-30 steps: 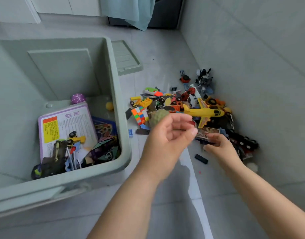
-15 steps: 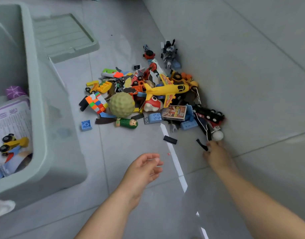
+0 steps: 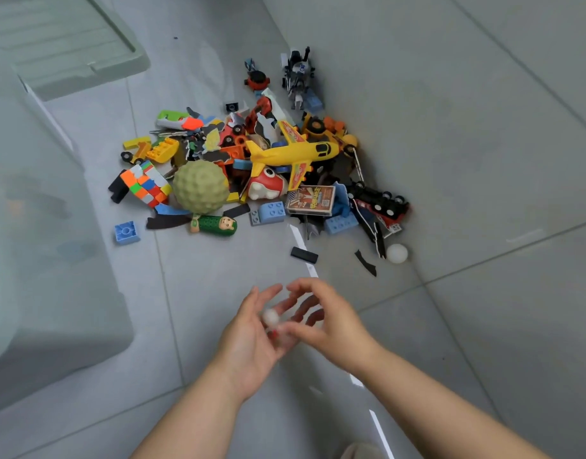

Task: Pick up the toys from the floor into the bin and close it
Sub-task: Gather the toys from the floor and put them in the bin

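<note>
The toy pile lies on the grey floor against the wall: a yellow plane [image 3: 294,154], a green bumpy ball [image 3: 200,187], a colour cube [image 3: 147,183], a green figure [image 3: 215,224], blue bricks [image 3: 270,212], a card box [image 3: 311,200], a black train [image 3: 379,202] and a white ball [image 3: 397,252]. The grey bin [image 3: 53,260] stands at the left; only its outer wall shows. My left hand [image 3: 251,339] is palm up below the pile. My right hand [image 3: 328,323] is close beside it, fingers curved over that palm. A small white thing [image 3: 271,316], blurred, sits between them.
The bin's lid [image 3: 69,44] lies flat on the floor at the top left, behind the bin. A loose blue brick [image 3: 126,231], a black block [image 3: 304,254] and a black scrap [image 3: 366,263] lie apart from the pile. A wall rises right of the toys.
My right hand has drawn back from the spot near the white ball and met my left hand. A small white thing now shows between them. The view has moved closer to the pile.
</note>
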